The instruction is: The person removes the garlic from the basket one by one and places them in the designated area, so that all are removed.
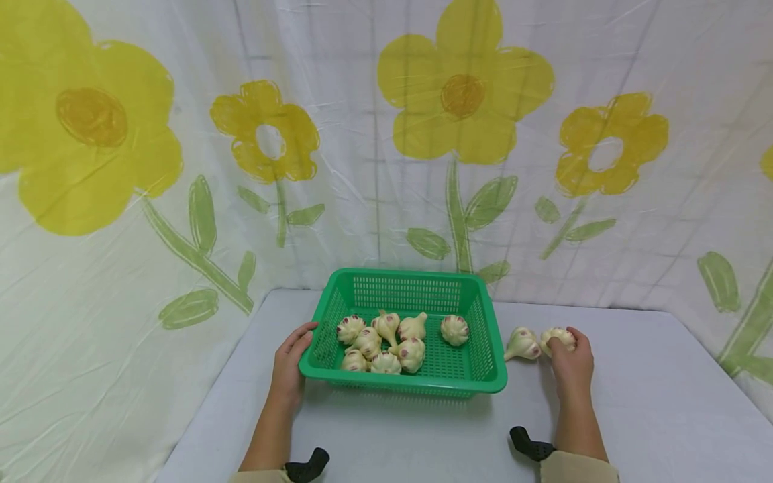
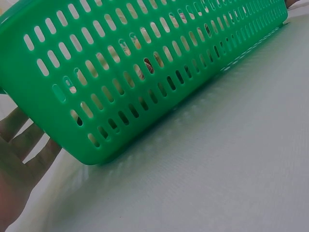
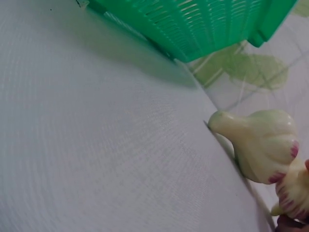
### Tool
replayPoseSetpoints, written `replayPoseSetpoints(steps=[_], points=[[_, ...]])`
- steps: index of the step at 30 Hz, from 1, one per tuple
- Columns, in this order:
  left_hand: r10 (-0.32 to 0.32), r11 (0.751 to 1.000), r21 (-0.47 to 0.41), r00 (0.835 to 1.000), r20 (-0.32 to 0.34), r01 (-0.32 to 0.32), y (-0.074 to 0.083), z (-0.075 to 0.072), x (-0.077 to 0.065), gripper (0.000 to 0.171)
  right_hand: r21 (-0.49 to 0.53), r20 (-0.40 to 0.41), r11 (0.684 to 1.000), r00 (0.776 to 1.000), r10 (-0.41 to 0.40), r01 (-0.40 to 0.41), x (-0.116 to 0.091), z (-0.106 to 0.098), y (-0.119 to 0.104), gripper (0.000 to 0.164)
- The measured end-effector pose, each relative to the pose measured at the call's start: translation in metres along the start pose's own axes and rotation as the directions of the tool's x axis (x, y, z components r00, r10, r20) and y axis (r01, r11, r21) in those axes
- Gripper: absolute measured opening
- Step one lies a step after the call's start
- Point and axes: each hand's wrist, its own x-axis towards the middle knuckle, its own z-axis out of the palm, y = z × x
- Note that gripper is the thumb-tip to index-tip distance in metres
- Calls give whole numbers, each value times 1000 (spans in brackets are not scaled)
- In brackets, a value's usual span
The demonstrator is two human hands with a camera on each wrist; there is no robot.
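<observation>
A green plastic basket (image 1: 417, 384) stands on the table with several garlic bulbs (image 1: 412, 354) in it, most of them grouped toward its left half. My left hand (image 1: 290, 365) touches the basket's left end near the rim; in the left wrist view its fingers (image 2: 41, 157) lie fairly straight and spread against the end wall, their tips hidden. To the right of the basket, my right hand (image 1: 572, 362) holds a garlic bulb (image 1: 554, 339) between thumb and fingers. Beside that bulb lies another garlic bulb (image 1: 523, 344), its stem pointing toward the basket.
A white cloth covers the table (image 1: 423, 443). Behind it hangs a white curtain (image 1: 350, 201) printed with yellow flowers, close to the table's back edge. A dark wrist-worn device (image 1: 531, 446) shows at the right sleeve, and another (image 1: 308, 465) at the left.
</observation>
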Motion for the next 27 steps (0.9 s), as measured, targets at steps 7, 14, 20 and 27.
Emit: replayPoseSetpoints(steps=[7, 14, 20, 27], points=[[-14, 1000, 2, 1000, 1, 14, 3, 1, -1, 45, -4, 0, 1000, 1000, 1, -1, 3, 1, 3, 64], [-19, 1000, -5, 1000, 6, 19, 2, 1, -1, 45, -42, 38, 999, 999, 0, 1, 4, 0, 3, 67], [-18, 1000, -8, 1000, 4, 18, 2, 1, 0, 44, -98, 43, 995, 999, -24, 29, 5, 1, 5, 64], [-16, 1000, -2, 1000, 1, 16, 1, 0, 0, 45, -127, 53, 991, 998, -30, 37, 6, 1, 8, 61]])
